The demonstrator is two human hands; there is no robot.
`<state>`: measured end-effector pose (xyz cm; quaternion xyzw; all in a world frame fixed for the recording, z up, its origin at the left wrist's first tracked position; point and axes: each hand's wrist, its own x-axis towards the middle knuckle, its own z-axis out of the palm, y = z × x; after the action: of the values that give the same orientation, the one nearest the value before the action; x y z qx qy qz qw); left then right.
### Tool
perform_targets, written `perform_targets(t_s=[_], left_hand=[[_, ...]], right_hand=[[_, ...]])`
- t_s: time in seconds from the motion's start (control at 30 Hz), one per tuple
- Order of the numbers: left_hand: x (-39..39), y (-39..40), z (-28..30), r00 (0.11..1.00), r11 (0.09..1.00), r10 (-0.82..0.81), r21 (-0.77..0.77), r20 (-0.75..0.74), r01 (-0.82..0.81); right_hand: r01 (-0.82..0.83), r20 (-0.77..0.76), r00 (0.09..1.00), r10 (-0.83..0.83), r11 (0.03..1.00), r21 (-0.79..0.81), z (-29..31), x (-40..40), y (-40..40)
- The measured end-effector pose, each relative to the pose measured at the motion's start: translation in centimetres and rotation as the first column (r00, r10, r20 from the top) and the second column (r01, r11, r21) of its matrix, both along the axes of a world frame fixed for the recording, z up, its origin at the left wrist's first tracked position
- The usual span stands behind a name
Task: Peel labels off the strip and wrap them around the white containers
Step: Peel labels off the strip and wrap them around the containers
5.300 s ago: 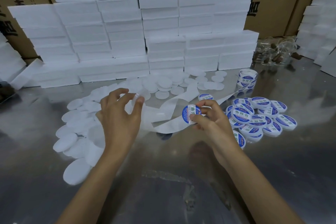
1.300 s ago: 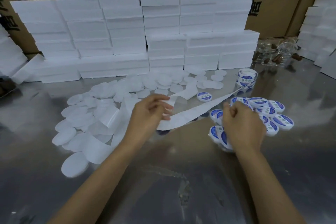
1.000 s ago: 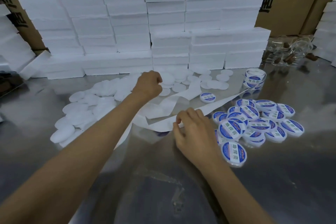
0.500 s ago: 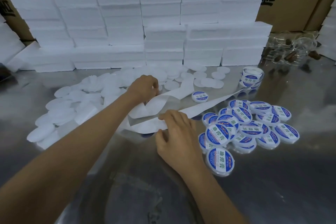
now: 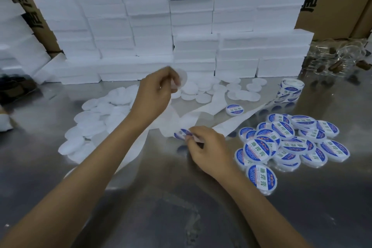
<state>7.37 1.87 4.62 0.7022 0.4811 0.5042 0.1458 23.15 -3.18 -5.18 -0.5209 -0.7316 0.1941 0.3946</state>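
Note:
My left hand (image 5: 156,94) is raised above the table and holds a plain white round container (image 5: 182,76) between fingers and thumb. Low over the table, my right hand (image 5: 209,150) pinches a blue and white label (image 5: 182,134) at the edge of the white backing strip (image 5: 231,125). That strip runs right to the label roll (image 5: 290,87). Several unlabelled white containers (image 5: 94,125) lie at the left and behind my left hand. Several labelled containers (image 5: 281,143) are piled at the right.
Stacked white foam boxes (image 5: 193,32) form a wall at the back, with cardboard cartons (image 5: 332,0) behind them. Clear bags with brown items (image 5: 338,62) lie at the far right. One labelled container (image 5: 234,109) lies alone beyond the strip. The metal table (image 5: 181,207) shines.
My left hand has lifted off the pile with a white container in it. My right hand, earlier on the strip, now pinches a label partly off it.

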Motion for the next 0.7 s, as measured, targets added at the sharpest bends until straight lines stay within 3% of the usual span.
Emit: perform_targets(t_s=[0.1, 0.3, 0.37, 0.47, 0.7], left_hand=[[-0.8, -2.1, -1.2, 1.0, 0.997, -0.027, -0.068, -0.01, 0.026], [-2.2, -4.5, -3.8, 0.928, 0.966, -0.255, -0.113, -0.27, 0.232], [-2.3, -4.6, -4.7, 0.907, 0.963, -0.268, -0.09, -0.324, 0.253], [-2.3, -4.8, -5.8, 0.93, 0.97, -0.24, -0.042, -0.277, 0.238], [-2.2, -5.0, -6.4, 0.932, 0.97, -0.245, -0.079, -0.268, 0.232]], right_hand=[[-0.061, -0.226, 0.974, 0.021, 0.984, -0.17, 1.3, 0.6, -0.4], [-0.195, -0.49, 0.871, 0.036, 0.94, -0.279, 4.0, 1.5, -2.1], [-0.232, -0.521, 0.852, 0.048, 0.927, -0.294, 4.3, 1.6, -2.4], [-0.259, -0.535, 0.84, 0.092, 0.934, -0.245, 4.5, 1.2, -2.8], [-0.054, -0.407, 0.913, 0.037, 0.998, -0.031, 3.7, 0.5, -2.7]])
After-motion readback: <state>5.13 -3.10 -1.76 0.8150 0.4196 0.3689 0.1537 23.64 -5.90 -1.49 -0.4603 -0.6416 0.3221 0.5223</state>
